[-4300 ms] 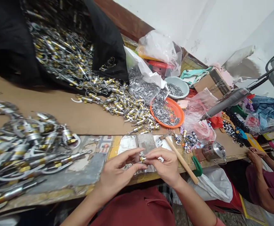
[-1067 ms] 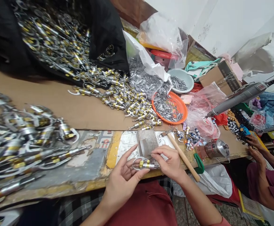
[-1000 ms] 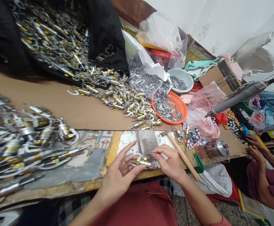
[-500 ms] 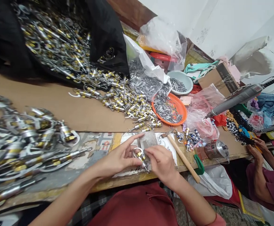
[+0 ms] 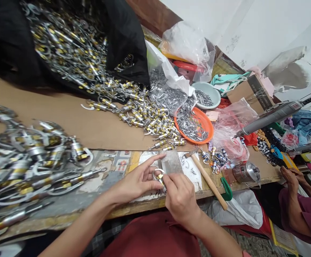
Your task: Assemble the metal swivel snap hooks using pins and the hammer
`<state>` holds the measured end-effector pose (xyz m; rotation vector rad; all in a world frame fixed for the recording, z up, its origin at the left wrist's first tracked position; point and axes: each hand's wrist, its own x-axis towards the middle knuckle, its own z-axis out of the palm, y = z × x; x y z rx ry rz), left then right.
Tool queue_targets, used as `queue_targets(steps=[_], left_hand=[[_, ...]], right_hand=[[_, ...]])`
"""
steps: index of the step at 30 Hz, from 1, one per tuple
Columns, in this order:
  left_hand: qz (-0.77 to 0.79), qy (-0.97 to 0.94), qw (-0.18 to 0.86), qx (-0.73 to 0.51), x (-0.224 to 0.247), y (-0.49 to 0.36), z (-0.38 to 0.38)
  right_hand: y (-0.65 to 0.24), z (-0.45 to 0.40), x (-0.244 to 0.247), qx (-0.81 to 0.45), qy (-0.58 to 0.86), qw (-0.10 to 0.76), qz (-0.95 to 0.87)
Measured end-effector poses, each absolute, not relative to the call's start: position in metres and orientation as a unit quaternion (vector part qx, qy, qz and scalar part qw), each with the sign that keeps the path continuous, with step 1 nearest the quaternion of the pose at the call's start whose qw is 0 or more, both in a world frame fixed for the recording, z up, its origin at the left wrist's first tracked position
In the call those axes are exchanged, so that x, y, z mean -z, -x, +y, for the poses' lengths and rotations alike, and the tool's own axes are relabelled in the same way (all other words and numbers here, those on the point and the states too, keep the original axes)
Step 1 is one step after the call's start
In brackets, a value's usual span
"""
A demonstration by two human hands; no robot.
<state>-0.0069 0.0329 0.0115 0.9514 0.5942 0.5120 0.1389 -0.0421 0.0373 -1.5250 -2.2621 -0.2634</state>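
A small silver-and-gold metal fitting with a curved ring (image 5: 159, 176) is held between my two hands over the bench edge. My left hand (image 5: 135, 182) pinches it between thumb and fingers, with the index finger stretched out toward a grey metal block (image 5: 172, 162). The fingers of my right hand (image 5: 181, 196) are closed on the fitting's lower end, which they partly hide. Just beyond my hands, the block rests on a white sheet (image 5: 190, 167) with small metal bits on it. A hammer (image 5: 207, 180) with a wooden handle lies to the right, its handle overhanging the edge.
Similar fittings are heaped at left (image 5: 35, 157) and spill from a black bag (image 5: 126, 32). An orange bowl (image 5: 210, 125) and a pale blue bowl (image 5: 215, 94) hold small metal parts. A grey power tool (image 5: 270, 117) hangs at right, near a metal mug (image 5: 246, 172) and another person's hands (image 5: 291, 176).
My right hand has shifted slightly down and closed further over the fitting's lower end, covering the tip that showed before. My left hand keeps its pinch. The view has shifted slightly.
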Motion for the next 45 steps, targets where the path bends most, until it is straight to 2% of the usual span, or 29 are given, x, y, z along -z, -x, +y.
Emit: queue_targets(steps=[11, 14, 17, 20, 22, 25, 28, 31, 33, 37, 42, 45], left_hand=[[0.294, -0.443, 0.814, -0.234, -0.013, 0.008, 0.033], [0.298, -0.443, 0.812, -0.234, -0.014, 0.007, 0.033], [0.306, -0.437, 0.815, -0.225, -0.016, 0.007, 0.033], [0.317, -0.444, 0.809, -0.218, -0.017, 0.008, 0.033], [0.322, -0.449, 0.805, -0.219, -0.017, 0.008, 0.034], [0.326, -0.447, 0.803, -0.222, -0.017, 0.008, 0.034], [0.323, -0.443, 0.805, -0.226, -0.016, 0.008, 0.033], [0.318, -0.440, 0.808, -0.227, -0.017, 0.007, 0.033], [0.321, -0.442, 0.806, -0.228, -0.018, 0.007, 0.033], [0.316, -0.440, 0.809, -0.230, -0.019, 0.006, 0.033], [0.312, -0.446, 0.805, -0.236, -0.016, 0.006, 0.033], [0.310, -0.441, 0.809, -0.235, -0.016, 0.006, 0.034]], right_hand=[[-0.129, -0.050, -0.040, 0.130, 0.568, 0.146, -0.800], [-0.134, -0.053, -0.038, 0.101, 0.568, 0.170, -0.799], [-0.163, -0.051, -0.035, 0.051, 0.573, 0.243, -0.781], [-0.211, -0.045, -0.026, 0.121, 0.642, 0.280, -0.703], [-0.241, -0.041, -0.016, 0.129, 0.696, 0.208, -0.675], [-0.266, -0.038, 0.000, 0.045, 0.733, 0.106, -0.670], [-0.264, -0.041, 0.005, -0.031, 0.750, 0.149, -0.644], [-0.246, -0.052, -0.010, -0.045, 0.719, 0.248, -0.648], [-0.232, -0.062, -0.025, -0.047, 0.663, 0.273, -0.695], [-0.215, -0.080, -0.051, -0.067, 0.571, 0.213, -0.790], [-0.209, -0.084, -0.058, 0.018, 0.542, 0.248, -0.802], [-0.205, -0.083, -0.058, 0.001, 0.556, 0.144, -0.819]])
